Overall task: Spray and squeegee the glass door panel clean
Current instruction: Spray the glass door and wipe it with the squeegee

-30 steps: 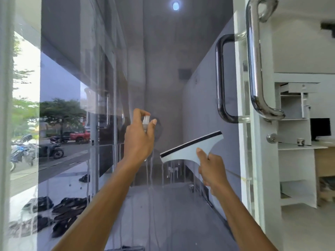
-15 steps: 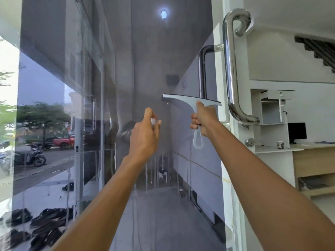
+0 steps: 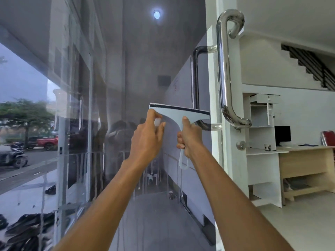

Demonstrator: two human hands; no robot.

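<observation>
The right hand's grip is clamped around the neck of a pale plastic squeegee, fingers wrapped just below the head and the looped handle end hanging free beneath the fist. The left hand's grip is closed on a small spray bottle, mostly hidden, only its white top showing between thumb and fingers. The squeegee looks light and stiff, with a soft dark rubber blade along the top edge; holding it close under the head, as here, should give even pressure. Its blade lies level against the glass door panel, just left of the steel pull handle. Drip streaks show lower on the glass, so it is likely slick.
</observation>
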